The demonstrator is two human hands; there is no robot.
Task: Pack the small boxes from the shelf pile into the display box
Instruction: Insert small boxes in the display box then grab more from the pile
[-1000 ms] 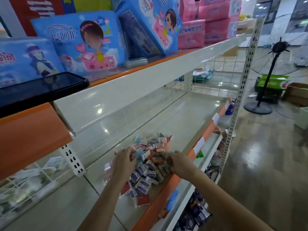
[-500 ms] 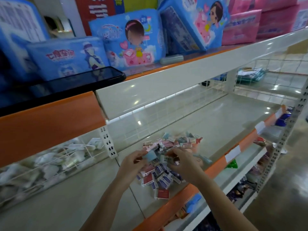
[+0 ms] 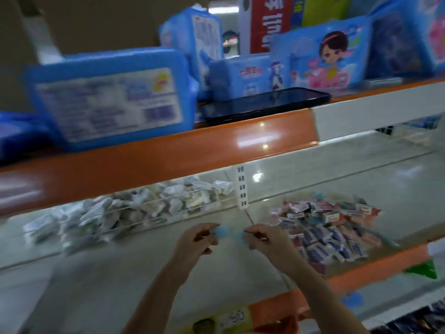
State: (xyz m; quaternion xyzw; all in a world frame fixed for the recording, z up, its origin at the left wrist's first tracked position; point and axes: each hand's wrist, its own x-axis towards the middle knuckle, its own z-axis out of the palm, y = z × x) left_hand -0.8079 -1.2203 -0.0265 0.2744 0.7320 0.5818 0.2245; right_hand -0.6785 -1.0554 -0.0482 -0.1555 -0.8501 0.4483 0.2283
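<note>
Head view, blurred: the left hand [image 3: 192, 242] and right hand [image 3: 266, 239] pinch the two ends of a pale blue box [image 3: 230, 233] between them, each grip closed on it just above the shelf [image 3: 120, 280]; probably they are squaring it up for packing. The pile [image 3: 325, 227] lies just right of the right grip. No display box can be made out. Left of the grips the shelf surface offers room; behind them a wire rail [image 3: 144, 213] fences off white packets [image 3: 108, 213].
</note>
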